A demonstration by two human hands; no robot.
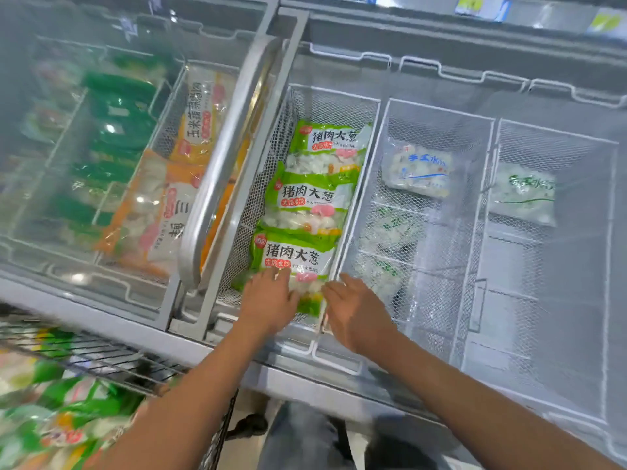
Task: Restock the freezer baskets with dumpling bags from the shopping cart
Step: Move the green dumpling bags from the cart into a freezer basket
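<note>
Three green dumpling bags (298,256) in wire basket (353,212); left hand (269,300) and right hand (356,310) flat, pressing nearest. Shopping cart (112,364) still loaded.

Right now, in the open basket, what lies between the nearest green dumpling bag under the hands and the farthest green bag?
In the head view, one more green bag lies between the nearest bag and the farthest bag, the three overlapping in a row.

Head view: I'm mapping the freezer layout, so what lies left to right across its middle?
Dark green bags → orange dumpling bags → sliding lid handle → green dumpling bags → blue-lettered bag → green-lettered bag.
</note>
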